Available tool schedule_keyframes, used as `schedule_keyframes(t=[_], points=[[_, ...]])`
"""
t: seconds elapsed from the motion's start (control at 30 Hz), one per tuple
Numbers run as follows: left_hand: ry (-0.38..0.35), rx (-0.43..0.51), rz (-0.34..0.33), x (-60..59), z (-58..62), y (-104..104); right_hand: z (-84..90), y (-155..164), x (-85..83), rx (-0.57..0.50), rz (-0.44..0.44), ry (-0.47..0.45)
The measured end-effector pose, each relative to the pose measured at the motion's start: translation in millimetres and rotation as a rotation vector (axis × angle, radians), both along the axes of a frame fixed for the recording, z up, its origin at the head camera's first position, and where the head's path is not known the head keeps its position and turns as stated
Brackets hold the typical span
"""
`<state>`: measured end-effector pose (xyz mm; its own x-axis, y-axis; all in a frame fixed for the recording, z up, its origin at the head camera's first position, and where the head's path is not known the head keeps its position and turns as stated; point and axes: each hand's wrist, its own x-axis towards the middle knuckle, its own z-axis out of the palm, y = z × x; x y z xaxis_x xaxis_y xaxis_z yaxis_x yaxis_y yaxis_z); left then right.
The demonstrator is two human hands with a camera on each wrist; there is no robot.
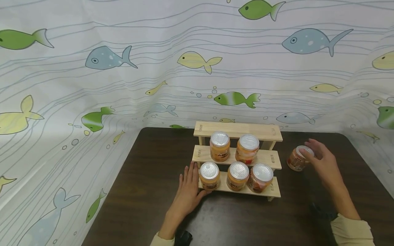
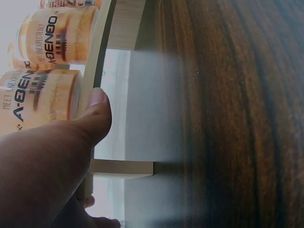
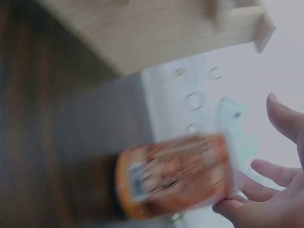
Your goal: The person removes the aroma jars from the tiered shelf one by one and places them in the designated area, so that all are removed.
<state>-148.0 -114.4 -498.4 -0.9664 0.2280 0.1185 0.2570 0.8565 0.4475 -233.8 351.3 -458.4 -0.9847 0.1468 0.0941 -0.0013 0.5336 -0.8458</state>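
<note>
A three-step wooden rack point(image 1: 237, 130) stands mid-table. Two orange jars with silver lids point(image 1: 220, 146) point(image 1: 247, 148) sit on its middle step and three point(image 1: 209, 175) point(image 1: 237, 176) point(image 1: 260, 177) on the bottom step; the top step is bare. My left hand point(image 1: 188, 188) lies flat on the table at the rack's left end, thumb point(image 2: 92, 116) against the bottom step beside the leftmost jar point(image 2: 40, 99). A loose jar point(image 1: 297, 160) stands slightly tilted on the table to the right of the rack. My right hand point(image 1: 318, 155) has spread fingers point(image 3: 251, 209) touching its lid end, thumb held apart; the jar point(image 3: 175, 173) is blurred.
The dark wooden table point(image 1: 147, 191) is backed and flanked by a white curtain printed with fish point(image 1: 197, 68). Bare tabletop lies in front of the rack and to its left. The table's right edge is near my right arm.
</note>
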Motion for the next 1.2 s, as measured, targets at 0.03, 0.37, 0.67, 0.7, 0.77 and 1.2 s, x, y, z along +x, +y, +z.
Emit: schedule_keyframes(t=[0.03, 0.37, 0.67, 0.7, 0.77, 1.2], points=[[0.0, -0.001, 0.0, -0.2, -0.2, 0, 4.8, 0, 0.9, -0.021, 0.009, 0.015], [-0.001, -0.001, 0.001, 0.4, -1.3, -1, 48.2, -16, 20.4, -0.084, 0.127, 0.126], [0.022, -0.003, -0.007, -0.2, -1.2, -1, 72.4, -43, 40.5, -0.056, 0.306, 0.155], [0.024, -0.002, -0.007, -0.3, -1.1, 0, 73.4, -46, 41.0, -0.062, 0.329, 0.155], [0.024, 0.002, -0.008, -0.4, -1.0, 0, 73.6, -53, 41.3, -0.077, 0.36, 0.153], [0.047, 0.002, -0.024, 0.1, -0.5, -1, 68.9, -82, 33.0, -0.101, 0.505, 0.092]])
